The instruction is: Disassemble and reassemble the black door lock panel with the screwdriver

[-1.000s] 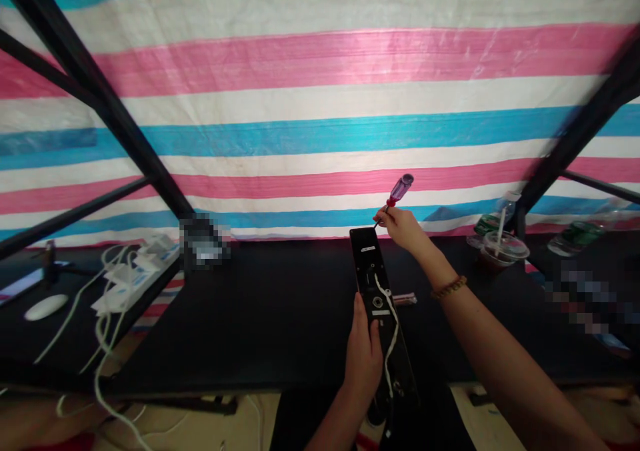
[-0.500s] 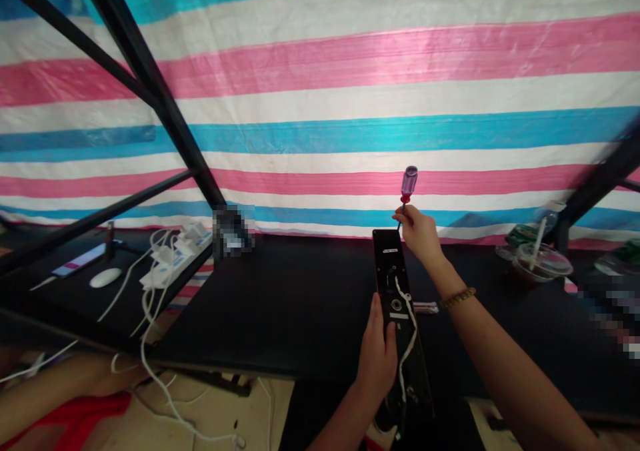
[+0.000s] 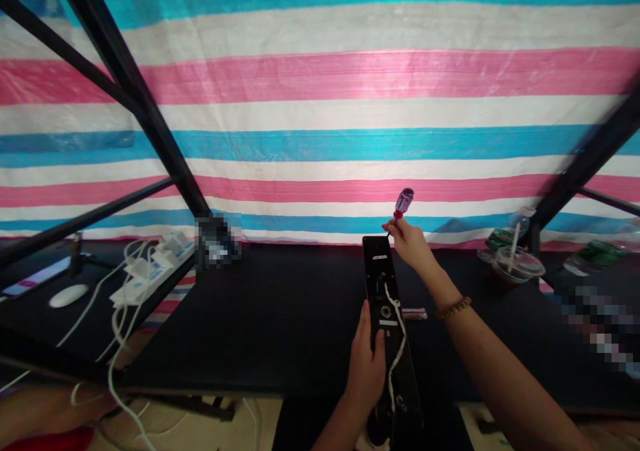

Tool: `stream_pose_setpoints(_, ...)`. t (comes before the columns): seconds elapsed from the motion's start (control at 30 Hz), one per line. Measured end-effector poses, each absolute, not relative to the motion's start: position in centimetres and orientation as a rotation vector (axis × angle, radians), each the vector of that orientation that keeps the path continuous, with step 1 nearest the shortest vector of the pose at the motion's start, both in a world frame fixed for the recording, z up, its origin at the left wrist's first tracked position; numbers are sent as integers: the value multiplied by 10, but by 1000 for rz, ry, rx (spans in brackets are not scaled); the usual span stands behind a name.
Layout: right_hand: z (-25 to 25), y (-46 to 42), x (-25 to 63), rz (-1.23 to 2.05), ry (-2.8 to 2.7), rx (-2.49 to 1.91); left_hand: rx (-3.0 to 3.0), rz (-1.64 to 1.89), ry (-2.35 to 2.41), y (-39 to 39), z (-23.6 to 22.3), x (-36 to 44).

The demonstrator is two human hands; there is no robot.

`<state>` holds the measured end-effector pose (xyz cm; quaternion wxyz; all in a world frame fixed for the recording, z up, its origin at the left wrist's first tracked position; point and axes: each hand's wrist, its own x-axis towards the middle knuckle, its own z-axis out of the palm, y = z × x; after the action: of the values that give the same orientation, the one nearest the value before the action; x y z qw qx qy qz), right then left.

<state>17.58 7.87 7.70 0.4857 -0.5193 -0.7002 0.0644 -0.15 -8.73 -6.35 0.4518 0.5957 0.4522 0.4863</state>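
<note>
Right hand (image 3: 410, 243) pinching screwdriver (image 3: 404, 201), tip unclear; left hand (image 3: 367, 364) clasping black panel (image 3: 379, 269).

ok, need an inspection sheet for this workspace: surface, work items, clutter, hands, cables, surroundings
Surface: black tabletop
Work items: black panel; screwdriver at its far right corner, tip contact unclear
Clutter: lidded cup and bottle, right; small pinkish item beside panel
Hands: left hand holds panel's left edge; right hand grips screwdriver shaft
Cables: white cable along panel; white cords at power strip, left
Surroundings: striped sheet behind, black frame bars, another person's arm lower left
</note>
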Motion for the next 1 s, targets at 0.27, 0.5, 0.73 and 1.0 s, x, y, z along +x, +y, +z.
stream_pose_setpoints(0.27, 75, 92, 188, 30, -1692, -1286, 1489, 1212, 1120, -87, -62, -2)
stream_pose_setpoints(0.5, 89, 88, 184, -7, -1663, -1309, 1482, 1197, 1124, -86, -59, -4)
stream_pose_setpoints(0.73, 93, 86, 178, 52, -1657, -1294, 1451, 1159, 1169, -78, -62, -5)
stream_pose_setpoints(1.0, 90, 89, 175, 100, -1592, -1264, 1459, 1126, 1179, -78, -59, -5)
